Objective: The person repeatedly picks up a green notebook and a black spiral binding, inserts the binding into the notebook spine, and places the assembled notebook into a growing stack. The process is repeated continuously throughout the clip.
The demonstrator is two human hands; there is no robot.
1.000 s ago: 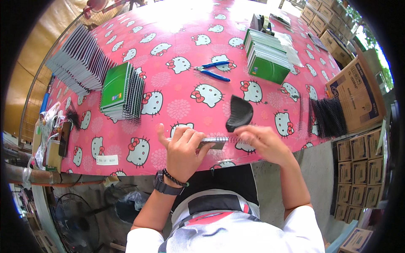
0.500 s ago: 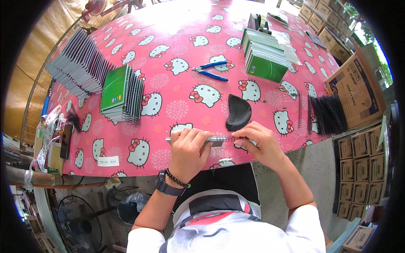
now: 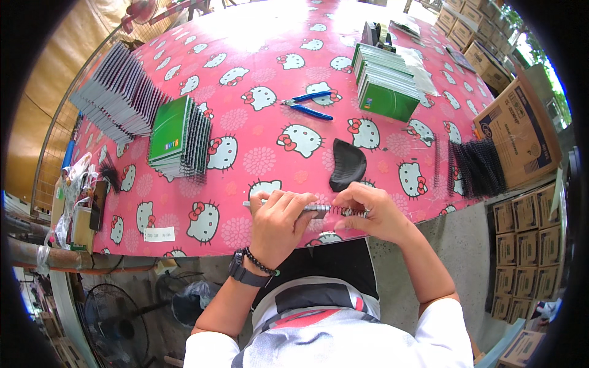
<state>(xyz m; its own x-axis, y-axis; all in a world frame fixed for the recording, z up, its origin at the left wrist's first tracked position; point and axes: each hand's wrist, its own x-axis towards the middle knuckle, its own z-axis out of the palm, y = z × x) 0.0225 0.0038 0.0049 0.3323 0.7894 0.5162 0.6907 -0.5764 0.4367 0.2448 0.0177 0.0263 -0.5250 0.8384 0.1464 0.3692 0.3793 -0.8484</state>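
Close to the table's near edge, my left hand (image 3: 277, 216) is closed around a thin notebook (image 3: 317, 209), held with its spine edge facing up. A dark spiral binding coil (image 3: 354, 213) reaches from the notebook's right end into my right hand (image 3: 375, 213). Thumb and fingers of that hand curl around the coil. How far the coil runs through the holes under my left fingers is hidden. Just beyond my right hand lies a black, curved, ridged pad (image 3: 348, 164). Farther off rest cutting pliers with blue handles (image 3: 314, 95), jaws pointing left.
Fanned notebook stacks (image 3: 116, 92) and green-covered spiral notebooks (image 3: 170, 130) stand at left. More green notebooks (image 3: 388, 99) are at far right. Black coils (image 3: 477, 167) lie against a carton (image 3: 520, 132). A paper slip (image 3: 161, 235) lies near the front edge.
My right thumb and fingers have spread around the coil, and more of it shows between them. My left hand keeps its grip on the notebook. The whole view has shifted slightly.
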